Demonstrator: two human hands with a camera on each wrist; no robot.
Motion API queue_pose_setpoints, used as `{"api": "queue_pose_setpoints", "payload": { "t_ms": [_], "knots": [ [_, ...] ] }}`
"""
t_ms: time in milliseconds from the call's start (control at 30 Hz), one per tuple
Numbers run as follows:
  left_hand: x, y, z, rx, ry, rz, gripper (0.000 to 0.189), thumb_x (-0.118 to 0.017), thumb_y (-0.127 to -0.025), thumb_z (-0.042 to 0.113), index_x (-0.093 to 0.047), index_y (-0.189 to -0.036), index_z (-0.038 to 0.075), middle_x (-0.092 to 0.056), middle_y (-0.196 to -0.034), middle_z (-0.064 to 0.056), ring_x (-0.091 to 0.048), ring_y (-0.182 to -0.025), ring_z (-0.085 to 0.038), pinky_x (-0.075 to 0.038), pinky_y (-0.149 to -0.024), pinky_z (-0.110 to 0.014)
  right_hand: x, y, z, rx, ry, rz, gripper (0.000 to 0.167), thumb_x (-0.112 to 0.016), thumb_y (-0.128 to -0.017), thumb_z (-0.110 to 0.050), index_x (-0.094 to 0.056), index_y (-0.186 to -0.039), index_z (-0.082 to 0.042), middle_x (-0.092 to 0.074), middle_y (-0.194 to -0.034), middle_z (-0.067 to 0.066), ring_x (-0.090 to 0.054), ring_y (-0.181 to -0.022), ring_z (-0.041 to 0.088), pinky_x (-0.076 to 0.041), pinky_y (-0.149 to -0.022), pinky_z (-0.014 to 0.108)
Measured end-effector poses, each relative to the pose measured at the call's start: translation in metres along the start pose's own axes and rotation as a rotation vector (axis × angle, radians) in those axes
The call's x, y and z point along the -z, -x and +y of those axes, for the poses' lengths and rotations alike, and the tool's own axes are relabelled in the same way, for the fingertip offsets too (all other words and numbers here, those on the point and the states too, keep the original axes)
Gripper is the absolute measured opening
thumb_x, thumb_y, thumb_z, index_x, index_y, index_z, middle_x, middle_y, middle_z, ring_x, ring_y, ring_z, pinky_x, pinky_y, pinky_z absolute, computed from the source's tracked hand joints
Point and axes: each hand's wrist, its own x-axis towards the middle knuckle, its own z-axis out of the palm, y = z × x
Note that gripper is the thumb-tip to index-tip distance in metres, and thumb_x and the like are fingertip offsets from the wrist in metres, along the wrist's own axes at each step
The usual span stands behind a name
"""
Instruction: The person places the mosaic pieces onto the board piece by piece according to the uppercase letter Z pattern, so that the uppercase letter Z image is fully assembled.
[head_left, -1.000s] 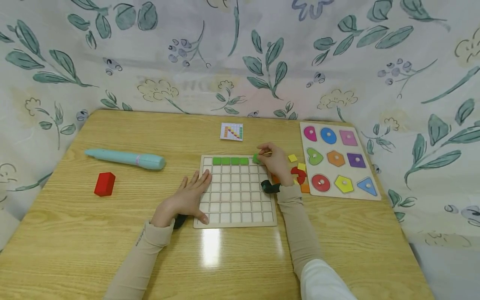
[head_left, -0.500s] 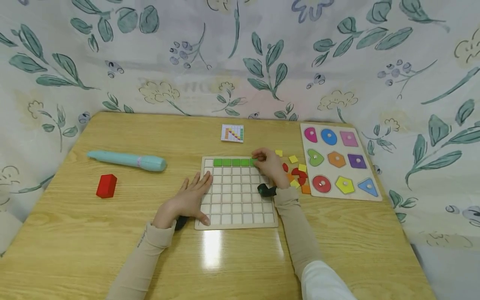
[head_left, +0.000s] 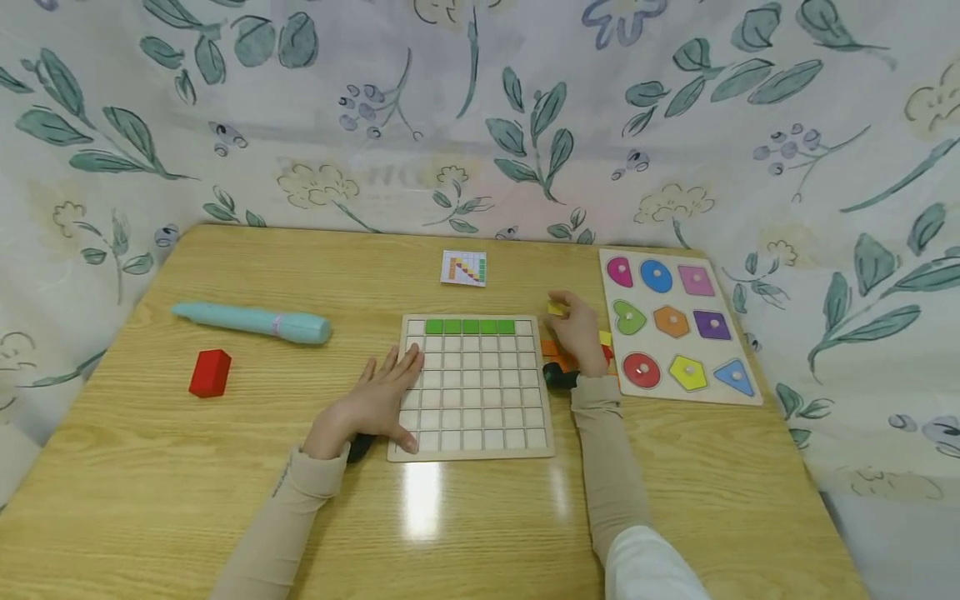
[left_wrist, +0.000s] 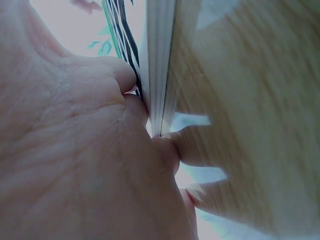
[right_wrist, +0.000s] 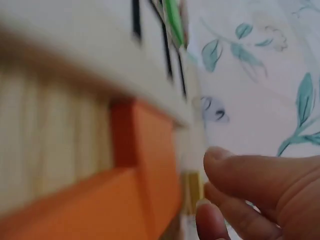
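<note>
A square wooden grid board lies in the middle of the table, with a row of several green tiles along its far edge. My left hand rests spread on the board's left side; its fingers touch the board edge in the left wrist view. To the right of the board, my right hand is at a yellow tile, fingers bent and thumb apart from them. The right wrist view has this yellow tile by the fingertips, behind orange tiles. Whether the fingers grip it is unclear.
Red pieces and other loose tiles lie partly under the right hand. A shape puzzle board stands farther right. A small pattern card lies behind the grid. At left are a light-blue stick and a red block.
My right hand has put a green tile at the right end of the row, let go of it and moved right to the yellow tile. The left hand stays put.
</note>
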Motion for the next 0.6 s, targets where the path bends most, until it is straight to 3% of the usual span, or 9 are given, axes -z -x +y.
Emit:
{"api": "queue_pose_setpoints", "payload": {
  "t_ms": [167,467,600],
  "knots": [
    [0.001,0.000,-0.001,-0.002,-0.006,0.006,0.137,-0.087,-0.056,0.045,-0.002,-0.155,0.004,0.009,-0.163,-0.015,0.013,-0.148,-0.041,0.008,-0.116,-0.065,0.005,0.000,0.002,-0.021,0.087,0.006,0.039,-0.066,-0.089,-0.008,-0.061,-0.127,-0.007,-0.065,-0.128,0.015,-0.063,-0.107,0.032,-0.051,-0.089,0.041],
    [0.005,-0.001,-0.005,-0.011,-0.044,0.042,0.137,-0.087,-0.055,0.046,-0.005,-0.155,0.001,0.004,-0.163,-0.018,0.007,-0.148,-0.045,0.004,-0.116,-0.066,0.002,-0.002,0.006,0.037,0.042,0.068,0.037,-0.065,-0.084,0.002,-0.065,-0.121,-0.003,-0.066,-0.107,0.020,-0.060,-0.095,0.032,-0.049,-0.083,0.039],
    [0.005,0.000,-0.007,-0.013,-0.025,0.039,0.137,-0.088,-0.055,0.045,-0.005,-0.155,0.000,0.004,-0.162,-0.019,0.007,-0.148,-0.045,0.000,-0.116,-0.067,0.001,0.001,-0.007,0.041,-0.031,0.069,0.035,-0.065,-0.085,0.001,-0.066,-0.119,-0.004,-0.065,-0.103,0.019,-0.064,-0.097,0.033,-0.052,-0.088,0.042]
  ]
}}
